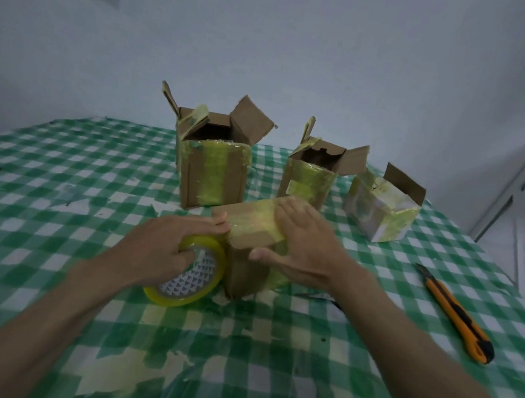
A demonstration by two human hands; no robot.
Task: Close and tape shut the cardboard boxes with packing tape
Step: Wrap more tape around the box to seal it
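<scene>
Cardboard box (252, 230) lies between both hands, left hand (162, 249) gripping tape roll (189, 275) touching its left side, right hand (305, 247) pressing flat on top.

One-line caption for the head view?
Left hand grips tape roll, right hand presses closed box; three boxes open behind.

The green-checked table (58, 180) carries four cardboard boxes (214, 173), a tape roll (193, 278) and an orange knife (458, 317).

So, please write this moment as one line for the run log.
left hand: grips tape roll | right hand: presses on near box | rear boxes: flaps open | knife: idle on table
</scene>
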